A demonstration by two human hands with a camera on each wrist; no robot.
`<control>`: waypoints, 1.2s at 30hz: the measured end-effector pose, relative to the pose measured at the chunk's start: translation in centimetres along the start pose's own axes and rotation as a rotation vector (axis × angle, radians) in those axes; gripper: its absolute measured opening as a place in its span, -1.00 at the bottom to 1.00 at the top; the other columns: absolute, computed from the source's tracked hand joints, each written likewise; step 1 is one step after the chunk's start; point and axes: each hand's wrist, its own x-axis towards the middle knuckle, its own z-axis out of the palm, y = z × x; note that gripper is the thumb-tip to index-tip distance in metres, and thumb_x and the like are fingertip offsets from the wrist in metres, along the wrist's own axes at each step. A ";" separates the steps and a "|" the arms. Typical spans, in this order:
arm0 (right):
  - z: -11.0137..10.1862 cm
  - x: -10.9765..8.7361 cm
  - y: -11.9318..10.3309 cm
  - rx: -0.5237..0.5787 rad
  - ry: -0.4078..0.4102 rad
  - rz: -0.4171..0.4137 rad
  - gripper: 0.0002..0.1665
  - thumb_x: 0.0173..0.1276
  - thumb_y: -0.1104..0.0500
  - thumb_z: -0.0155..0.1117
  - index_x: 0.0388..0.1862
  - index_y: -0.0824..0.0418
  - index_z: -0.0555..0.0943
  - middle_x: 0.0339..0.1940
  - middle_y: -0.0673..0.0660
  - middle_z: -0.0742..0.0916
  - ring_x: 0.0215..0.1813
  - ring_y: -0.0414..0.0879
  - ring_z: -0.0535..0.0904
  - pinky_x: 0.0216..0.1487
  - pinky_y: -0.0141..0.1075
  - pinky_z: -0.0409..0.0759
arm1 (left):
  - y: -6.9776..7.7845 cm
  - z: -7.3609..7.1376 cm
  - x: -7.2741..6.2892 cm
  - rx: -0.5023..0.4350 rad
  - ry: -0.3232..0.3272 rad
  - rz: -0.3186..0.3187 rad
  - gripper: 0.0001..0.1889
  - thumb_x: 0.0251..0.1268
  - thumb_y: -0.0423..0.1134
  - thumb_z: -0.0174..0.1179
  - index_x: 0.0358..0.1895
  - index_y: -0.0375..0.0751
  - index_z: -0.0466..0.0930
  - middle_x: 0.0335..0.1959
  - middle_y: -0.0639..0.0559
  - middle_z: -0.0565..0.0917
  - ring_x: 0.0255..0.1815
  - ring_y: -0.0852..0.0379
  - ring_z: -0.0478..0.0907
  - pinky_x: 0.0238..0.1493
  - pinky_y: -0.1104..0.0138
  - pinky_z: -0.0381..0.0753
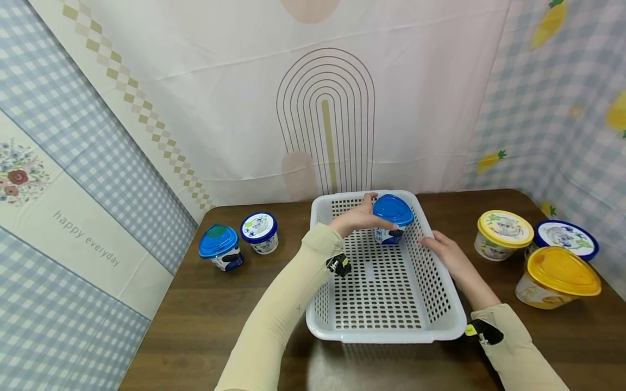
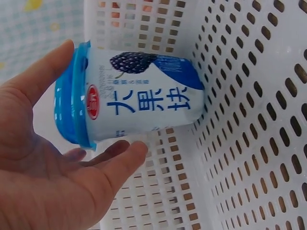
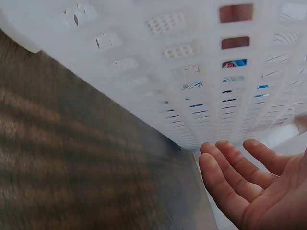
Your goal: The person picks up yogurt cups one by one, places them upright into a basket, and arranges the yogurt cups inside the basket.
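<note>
A white perforated plastic basket point(image 1: 376, 335) stands on the table. In its far right corner a yogurt cup with a blue lid point(image 1: 393, 210) sits upright on the basket floor. My left hand point(image 1: 359, 218) is spread around this cup, thumb by the lid edge and fingers along the side. The left wrist view shows the cup's blackberry print point(image 2: 133, 63) and a gap between the fingers and its wall. Beside the basket's right wall is my right hand point(image 1: 447, 255), its fingers loosely bent near the outside in the right wrist view.
Left of the basket stand a blue-lidded yogurt cup point(image 1: 220, 247) and a round tub with a dark blue rim point(image 1: 260, 232). On the right are a yellow-lidded tub point(image 1: 504, 234), a blue-rimmed tub point(image 1: 566, 239) and an orange-lidded tub point(image 1: 557, 277). A cloth point(image 1: 235, 108) hangs behind the table.
</note>
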 end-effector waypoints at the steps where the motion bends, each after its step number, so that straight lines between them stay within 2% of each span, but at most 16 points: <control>1: 0.0 0.0 0.0 -0.001 -0.001 -0.004 -0.22 0.58 -0.13 0.01 0.51 0.36 0.16 0.24 0.55 0.54 -0.10 0.08 0.73 -0.18 -0.08 0.74 | 0.0 -0.2 0.0 -0.003 0.000 0.002 0.20 0.11 0.05 0.50 0.64 0.10 -0.25 0.57 -0.22 0.16 0.55 -0.13 0.15 0.46 -0.02 0.25; 9: -0.2 0.0 0.0 -0.005 -0.004 -0.011 -0.22 0.59 -0.13 -0.02 0.53 0.34 0.12 0.27 0.57 0.51 -0.09 0.11 0.74 -0.18 -0.02 0.74 | 0.2 -0.9 0.1 0.029 -0.014 0.021 0.16 0.13 0.07 0.48 0.64 0.05 -0.19 0.59 -0.17 0.13 0.56 -0.08 0.13 0.46 0.01 0.26; 15: -0.2 0.0 -0.1 0.000 -0.008 -0.022 -0.21 0.60 -0.13 -0.03 0.54 0.35 0.10 0.27 0.58 0.50 -0.08 0.11 0.73 -0.17 -0.02 0.74 | 0.4 -1.0 0.0 0.038 -0.027 0.004 0.11 0.13 0.07 0.49 0.63 0.11 -0.12 0.62 -0.08 0.09 0.57 -0.04 0.10 0.47 0.01 0.23; 20: -0.1 -0.2 0.0 -0.004 -0.007 -0.018 -0.20 0.59 -0.12 -0.03 0.55 0.34 0.09 0.28 0.57 0.49 -0.08 0.11 0.73 -0.17 -0.02 0.74 | 0.7 -1.4 -0.3 0.020 -0.036 0.015 0.09 0.16 0.03 0.48 0.63 0.08 -0.11 0.61 -0.11 0.11 0.57 -0.06 0.12 0.46 0.02 0.25; 25: -0.1 -0.1 0.0 0.001 -0.003 -0.010 -0.19 0.59 -0.14 -0.03 0.56 0.33 0.09 0.30 0.58 0.48 -0.07 0.12 0.73 -0.17 0.00 0.74 | 0.9 -2.3 -0.5 -0.025 -0.012 0.024 0.06 0.19 -0.02 0.46 0.63 0.04 -0.09 0.58 -0.14 0.15 0.54 -0.11 0.16 0.43 -0.01 0.29; 31: -0.1 -0.1 0.0 0.017 -0.013 -0.012 -0.19 0.59 -0.14 -0.02 0.56 0.33 0.08 0.31 0.58 0.47 -0.05 0.12 0.72 -0.15 0.00 0.73 | 0.7 -3.3 -0.9 0.008 0.016 0.026 -0.01 0.20 0.02 0.44 0.61 0.04 0.01 0.54 -0.12 0.22 0.50 -0.11 0.21 0.41 0.00 0.31; 36: -0.2 0.0 0.2 0.020 -0.020 -0.019 -0.18 0.60 -0.15 -0.02 0.56 0.35 0.07 0.29 0.58 0.48 -0.07 0.10 0.73 -0.16 -0.01 0.74 | 0.3 -3.9 -1.6 0.026 0.040 0.059 -0.09 0.23 -0.01 0.41 0.57 -0.03 0.11 0.50 -0.14 0.29 0.47 -0.12 0.27 0.38 0.00 0.35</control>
